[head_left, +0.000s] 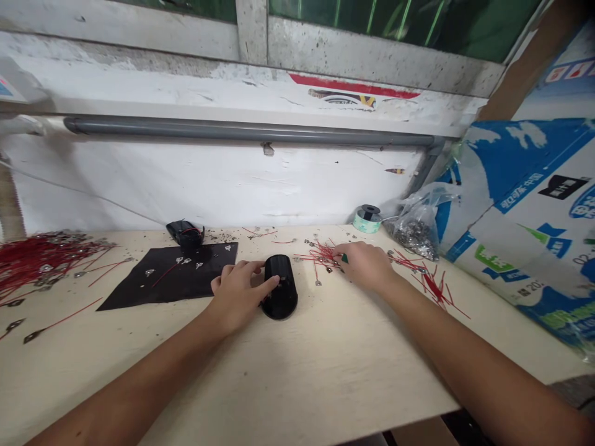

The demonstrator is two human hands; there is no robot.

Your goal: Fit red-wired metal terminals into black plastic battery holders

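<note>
- One blk housing [281,302], long axis fwd, L hand [238,292] half-closed on it.
- R hand [366,265] nearer red wires [320,253], just left of bunched fingers; I can't tell hold.

The left hand [238,290] is gripping the black casing [281,291], thumb lying across it! Over on the right, the right hand [365,265] is touching the loose red wires [320,253]. Behind, a tape roll [367,222] is sitting near a clear bag [418,223]; far left, a wire heap [41,263] is sprawling beside a black sheet [134,290].
</note>
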